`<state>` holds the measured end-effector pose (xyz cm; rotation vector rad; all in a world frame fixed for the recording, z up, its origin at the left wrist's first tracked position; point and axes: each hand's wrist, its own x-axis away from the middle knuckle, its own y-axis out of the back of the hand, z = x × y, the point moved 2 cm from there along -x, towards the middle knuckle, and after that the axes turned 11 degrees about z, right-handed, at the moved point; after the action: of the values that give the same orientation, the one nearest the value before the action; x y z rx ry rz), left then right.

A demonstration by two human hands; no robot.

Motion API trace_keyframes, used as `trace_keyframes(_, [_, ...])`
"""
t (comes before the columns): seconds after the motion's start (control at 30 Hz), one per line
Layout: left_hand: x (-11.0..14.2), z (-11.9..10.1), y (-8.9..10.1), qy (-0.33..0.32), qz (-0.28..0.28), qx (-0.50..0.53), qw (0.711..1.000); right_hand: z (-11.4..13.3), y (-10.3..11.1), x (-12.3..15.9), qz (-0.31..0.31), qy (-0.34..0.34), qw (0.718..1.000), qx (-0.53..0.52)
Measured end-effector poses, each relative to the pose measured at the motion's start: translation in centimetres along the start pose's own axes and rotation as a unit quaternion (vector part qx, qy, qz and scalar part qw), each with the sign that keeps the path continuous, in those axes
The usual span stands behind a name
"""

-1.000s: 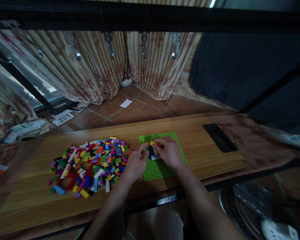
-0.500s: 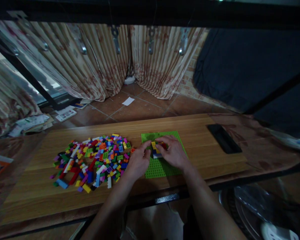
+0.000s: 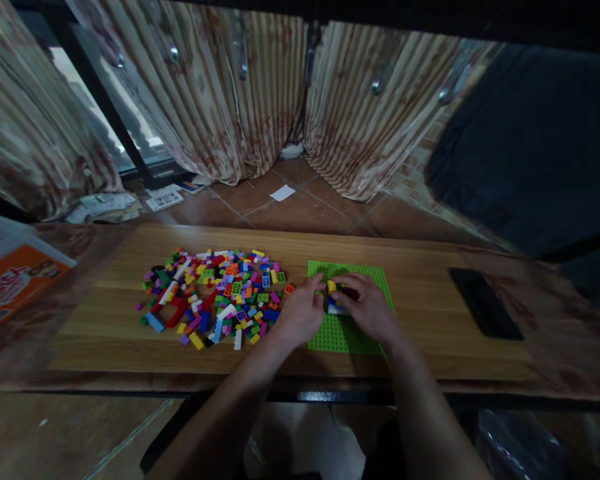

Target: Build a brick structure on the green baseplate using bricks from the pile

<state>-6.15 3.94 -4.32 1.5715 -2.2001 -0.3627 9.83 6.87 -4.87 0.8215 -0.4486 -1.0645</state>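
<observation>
A small stack of toy building bricks, with yellow, blue and white parts showing, stands on the green baseplate. My right hand reaches over it from the right, its thumb and fingers closed around the stack's upper part and hiding much of it. My left hand is at the plate's left edge, fingers bent together with the tips close to the stack's left side. Whatever may be between those left fingertips is too small to make out.
A wide heap of loose coloured bricks spreads over the wooden board on the left. A black phone lies at the board's right end. Further left stands a box with an orange label.
My view has shifted, so the board and bricks appear further right, and more of the orange-labelled box shows. My left hand is slightly closer to the stack; the right stays on it.
</observation>
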Motion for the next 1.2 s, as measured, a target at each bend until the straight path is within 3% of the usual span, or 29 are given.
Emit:
trace_keyframes(0.43, [0.1, 0.1, -0.6, 0.009, -0.005, 0.004, 1.0, 0.0, 0.0, -0.3, 0.01, -0.014, 1.0, -0.002])
trace_keyframes(0.67, [0.5, -0.6, -1.5, 0.004, -0.002, -0.137, 0.991, 0.4, 0.1, -0.6, 0.022, -0.014, 1.0, 0.016])
trace_keyframes(0.87, [0.9, -0.9, -2.1, -0.001, 0.041, -0.221, 0.974, 0.2, -0.1, -0.7, 0.024, -0.017, 1.0, 0.011])
trace_keyframes(1.2, [0.7, 0.1, -2.4, -0.043, 0.0, -0.187, 0.981, 0.1, -0.4, -0.1, 0.004, 0.0, 1.0, -0.004])
